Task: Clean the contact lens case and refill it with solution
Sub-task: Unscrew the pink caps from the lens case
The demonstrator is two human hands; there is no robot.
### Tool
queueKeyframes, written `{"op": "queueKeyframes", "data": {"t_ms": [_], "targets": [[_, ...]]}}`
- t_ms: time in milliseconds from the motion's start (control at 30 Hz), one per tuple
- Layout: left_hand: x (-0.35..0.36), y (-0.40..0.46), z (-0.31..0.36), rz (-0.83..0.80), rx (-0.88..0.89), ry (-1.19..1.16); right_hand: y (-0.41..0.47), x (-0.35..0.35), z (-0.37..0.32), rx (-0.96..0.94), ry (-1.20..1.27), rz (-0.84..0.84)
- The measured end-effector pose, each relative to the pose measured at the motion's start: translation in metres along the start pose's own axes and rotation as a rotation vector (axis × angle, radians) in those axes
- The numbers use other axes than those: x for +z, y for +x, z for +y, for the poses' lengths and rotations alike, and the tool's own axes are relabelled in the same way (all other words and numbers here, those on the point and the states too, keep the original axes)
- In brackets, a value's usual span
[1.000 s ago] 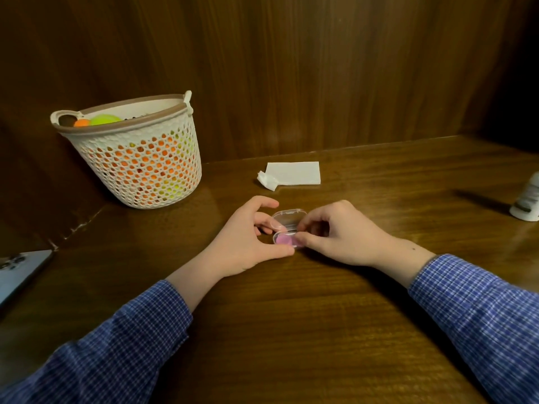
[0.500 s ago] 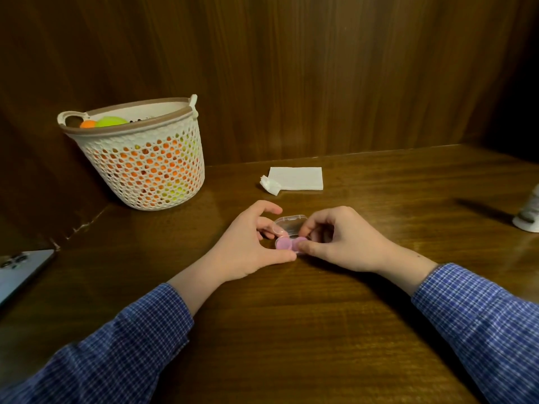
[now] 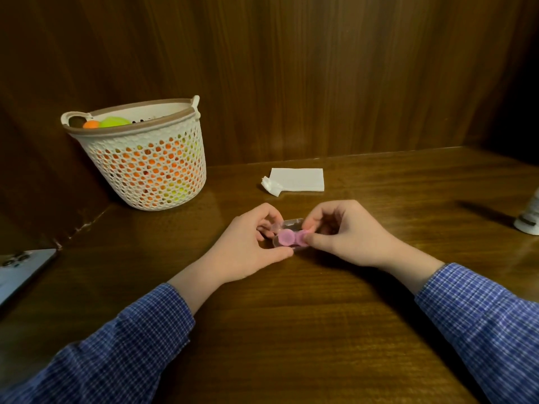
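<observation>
Holding small clear plastic box (image 3: 287, 225) at centre of wooden table (image 3: 291, 330), lid tipped back, pink contact lens case (image 3: 290, 238) seated in it. Left hand (image 3: 248, 246) curled round box's left end, thumb along near edge, fingertips at far side. Right hand (image 3: 347, 231) pinching right pink cap between thumb and forefinger; remaining fingers curled under, hidden.

Handling, judged: very light, rigid moulded plastic, smooth and likely slick once wet. Twin round caps joined by narrow bridge. Best taken by bridge or by body rim with one hand, cap edge between thumb and forefinger with other. Light pinch probably enough; hard squeeze likely to pop case out of box. Thin lid hinge probably weak point.

Stage, judged: early. Caps seemingly on, wells not exposed, no rinsing begun.

Elsewhere: folded white tissue (image 3: 296, 179) beyond hands; white bottle (image 3: 529, 217) at right edge, presumed solution, label unreadable; perforated basket (image 3: 151, 170) with orange and green items far left; phone (image 3: 20, 272) at left edge.
</observation>
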State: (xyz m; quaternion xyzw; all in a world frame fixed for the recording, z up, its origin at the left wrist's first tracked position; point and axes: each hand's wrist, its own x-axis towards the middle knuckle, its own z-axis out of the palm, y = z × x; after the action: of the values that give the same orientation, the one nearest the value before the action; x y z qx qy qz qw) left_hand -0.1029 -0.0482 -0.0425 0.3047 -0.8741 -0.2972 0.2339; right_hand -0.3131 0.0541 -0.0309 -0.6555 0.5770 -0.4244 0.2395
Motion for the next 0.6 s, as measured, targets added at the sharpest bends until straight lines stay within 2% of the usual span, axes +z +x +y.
{"op": "queueKeyframes", "data": {"t_ms": [167,333,600], "targets": [[-0.004,-0.001,0.0,0.009,-0.002,0.051,0.004,-0.011,0.002,0.135,0.265,-0.102],[-0.005,-0.002,-0.001,0.013,0.046,0.161,0.006,-0.011,0.007,0.211,0.333,-0.154],[-0.005,-0.001,-0.002,0.004,0.057,0.168,0.007,-0.011,0.01,0.236,0.339,-0.16]]}}
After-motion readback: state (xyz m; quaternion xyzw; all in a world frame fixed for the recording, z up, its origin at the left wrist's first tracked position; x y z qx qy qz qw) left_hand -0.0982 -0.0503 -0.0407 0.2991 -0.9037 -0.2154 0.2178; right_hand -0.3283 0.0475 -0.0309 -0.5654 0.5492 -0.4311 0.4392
